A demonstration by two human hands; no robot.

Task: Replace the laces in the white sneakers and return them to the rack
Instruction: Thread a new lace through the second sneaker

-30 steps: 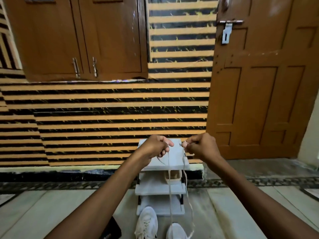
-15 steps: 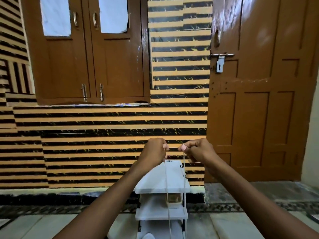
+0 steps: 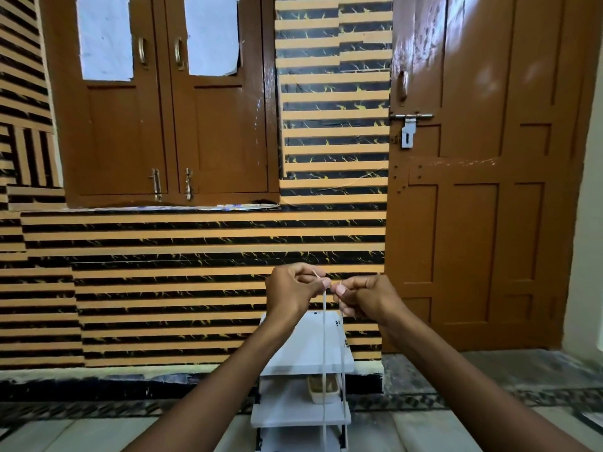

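Out in front of you, at mid-height in the view, both hands are raised close together, the thumbs nearly meeting. Your left hand [image 3: 293,290] pinches the top of one strand of white lace [image 3: 324,353] between thumb and forefinger, and a short tip pokes up above the pinch. Your right hand [image 3: 367,298] pinches the top of a second strand the same way, its other fingers curled in. Both strands hang straight down, side by side, and run off the bottom edge. Behind them stands a small white rack [image 3: 306,350] with stacked shelves, set against the wall. A small tan container [image 3: 323,388] sits on its second shelf. The wall [image 3: 195,288] is striped orange and black. Brown wooden shutters [image 3: 163,125] fill the upper left, and a brown door [image 3: 483,223] with a metal latch [image 3: 409,130] stands to the right.
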